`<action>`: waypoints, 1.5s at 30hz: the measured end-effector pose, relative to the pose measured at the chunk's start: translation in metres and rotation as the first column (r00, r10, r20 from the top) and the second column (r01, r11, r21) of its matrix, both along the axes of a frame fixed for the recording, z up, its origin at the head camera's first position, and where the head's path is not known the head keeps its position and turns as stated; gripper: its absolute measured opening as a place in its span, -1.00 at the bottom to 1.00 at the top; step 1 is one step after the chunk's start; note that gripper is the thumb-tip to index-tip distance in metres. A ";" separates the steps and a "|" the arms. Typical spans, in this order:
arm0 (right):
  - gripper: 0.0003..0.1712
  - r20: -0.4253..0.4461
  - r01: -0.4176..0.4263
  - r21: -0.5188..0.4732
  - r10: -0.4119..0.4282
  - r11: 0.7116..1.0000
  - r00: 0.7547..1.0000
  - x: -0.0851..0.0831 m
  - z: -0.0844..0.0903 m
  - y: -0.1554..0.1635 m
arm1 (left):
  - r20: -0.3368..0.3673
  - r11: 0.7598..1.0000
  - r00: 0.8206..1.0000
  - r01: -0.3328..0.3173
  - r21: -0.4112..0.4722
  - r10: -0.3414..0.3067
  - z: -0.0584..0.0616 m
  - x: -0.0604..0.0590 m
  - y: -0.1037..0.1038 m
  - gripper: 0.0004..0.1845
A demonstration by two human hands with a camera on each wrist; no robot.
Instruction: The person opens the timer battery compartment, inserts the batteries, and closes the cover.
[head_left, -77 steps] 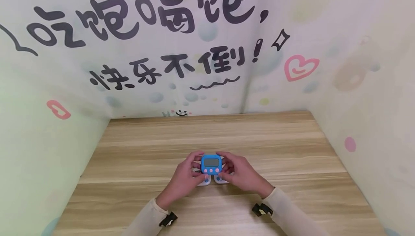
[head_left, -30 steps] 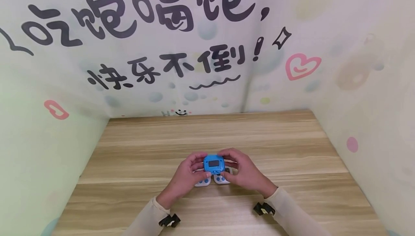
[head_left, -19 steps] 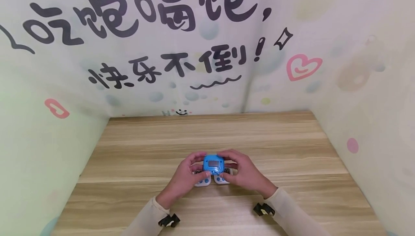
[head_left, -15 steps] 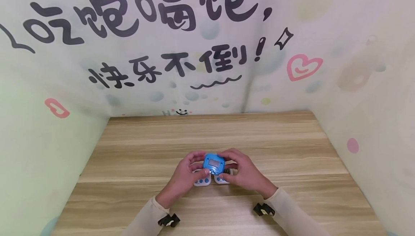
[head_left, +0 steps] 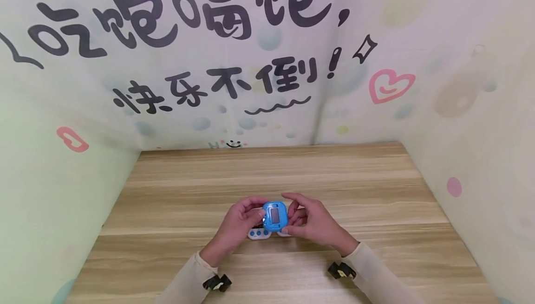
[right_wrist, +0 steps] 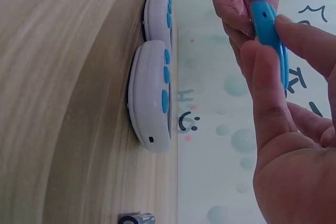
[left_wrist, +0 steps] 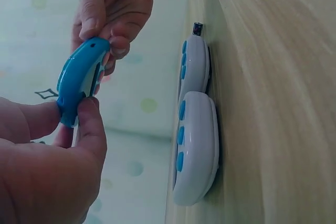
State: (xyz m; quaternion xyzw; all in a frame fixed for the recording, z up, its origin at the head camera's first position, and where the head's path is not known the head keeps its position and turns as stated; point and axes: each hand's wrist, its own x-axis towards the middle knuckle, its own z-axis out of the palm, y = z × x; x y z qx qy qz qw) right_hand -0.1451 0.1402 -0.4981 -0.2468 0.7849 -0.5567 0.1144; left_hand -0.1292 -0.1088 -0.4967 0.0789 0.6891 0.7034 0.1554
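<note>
Along its back, left and right edges, a light-brown wood-grain bench [head_left: 267,169] is being enclosed by pale walls [head_left: 468,123] printed with black lettering and pink hearts. Over the middle of the bench, well apart from its back edge, a blue rounded plastic device [head_left: 276,216] is being held clear of the surface, a rectangular panel being shown on its upturned face. Its left side is being gripped by the left hand [head_left: 236,225], between thumb and fingers. Its right side is being pinched by the right hand [head_left: 315,223], one finger being held out straight. Beneath, two white rounded plastic devices [head_left: 259,233] with blue buttons are being supported side by side on the bench, partly being hidden in the head view. Near the one closer to the bench's right edge, a small cylindrical battery [right_wrist: 136,219] is being shown. Both forearms are being covered by cream sleeves [head_left: 380,276].
</note>
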 end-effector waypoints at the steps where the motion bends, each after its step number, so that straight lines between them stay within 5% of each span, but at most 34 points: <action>1: -0.09 0.003 -0.005 0.003 0.005 1.000 1.000 0.000 0.000 0.000 | 0.005 1.000 1.000 0.005 -0.004 -0.005 0.000 0.000 0.000 -0.65; 14: -0.32 -0.007 -0.010 0.015 0.011 1.000 1.000 0.002 -0.002 -0.001 | 0.075 0.989 0.988 0.127 0.074 -0.133 -0.003 0.001 0.000 -0.41; 21: -0.53 -0.030 -0.016 0.058 0.018 0.998 0.999 0.001 -0.003 -0.001 | 0.073 0.987 0.988 0.132 0.087 -0.138 -0.001 0.002 0.002 -0.40; 26: -0.70 0.066 -0.077 0.037 0.074 0.996 0.995 0.002 -0.002 -0.003 | 0.057 0.988 0.988 0.143 0.065 -0.147 0.000 0.003 0.004 -0.41; 36: -0.73 0.138 -0.087 0.016 0.084 0.996 0.987 0.005 0.001 -0.007 | 0.051 0.990 0.991 0.124 0.066 -0.127 -0.001 0.005 0.005 -0.39; 45: -0.80 0.105 -0.124 0.015 0.122 0.992 0.987 0.009 0.005 -0.012 | 0.032 0.987 0.990 0.131 0.093 -0.134 -0.003 0.007 0.004 -0.37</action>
